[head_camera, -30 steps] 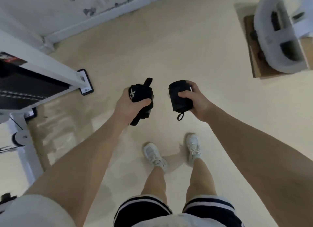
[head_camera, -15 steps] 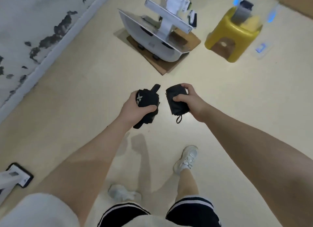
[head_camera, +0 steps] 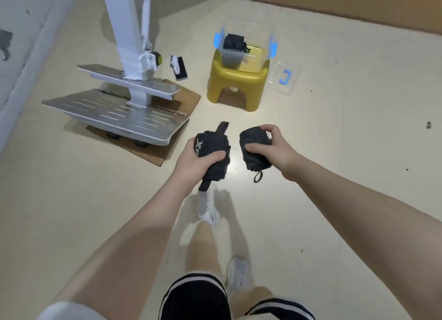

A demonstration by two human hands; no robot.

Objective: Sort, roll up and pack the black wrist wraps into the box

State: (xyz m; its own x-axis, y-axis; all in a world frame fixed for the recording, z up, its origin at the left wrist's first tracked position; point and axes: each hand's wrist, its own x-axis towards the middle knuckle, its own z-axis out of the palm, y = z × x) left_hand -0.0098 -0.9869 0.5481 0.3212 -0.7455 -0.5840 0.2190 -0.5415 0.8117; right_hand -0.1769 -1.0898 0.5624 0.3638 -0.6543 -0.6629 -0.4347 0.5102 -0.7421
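now both hands, left hand [head_camera: 191, 160] and right hand [head_camera: 275, 150], each grip a rolled wrap.

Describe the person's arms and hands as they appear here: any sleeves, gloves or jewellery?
Both forearms are bare. The left hand and right hand wear no gloves, and no rings, watch or bands show. A white short sleeve covers the left upper arm at the frame's bottom edge; the right sleeve is out of view.
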